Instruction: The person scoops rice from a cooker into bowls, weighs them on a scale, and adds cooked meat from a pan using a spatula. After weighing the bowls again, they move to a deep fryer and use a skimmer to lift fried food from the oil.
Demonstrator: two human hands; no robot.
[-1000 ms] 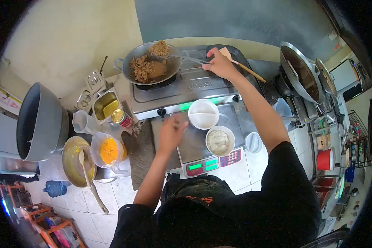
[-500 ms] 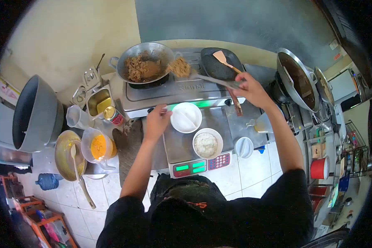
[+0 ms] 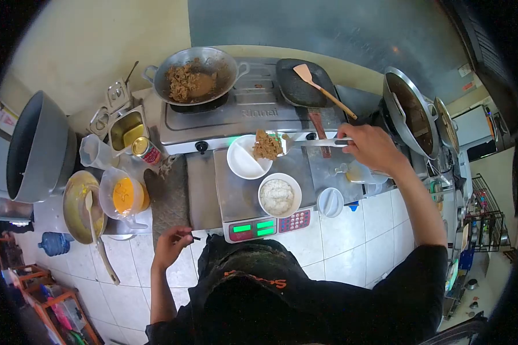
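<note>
Above the steel surface (image 3: pixel 204 198), a loaded spatula (image 3: pixel 322 142) is gripped in the closed right hand (image 3: pixel 374 148), pointed leftward at the divided bowl (image 3: pixel 243 164). Left hand (image 3: pixel 171 246): half-curled, contents unclear.

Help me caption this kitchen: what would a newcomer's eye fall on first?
Probably the clumpy brown food on a long-handled silver metal utensil in the right hand, by a round white divided bowl. Lower in view, a round white bowl of white rice stands on a silver metal scale with green displays.
</note>
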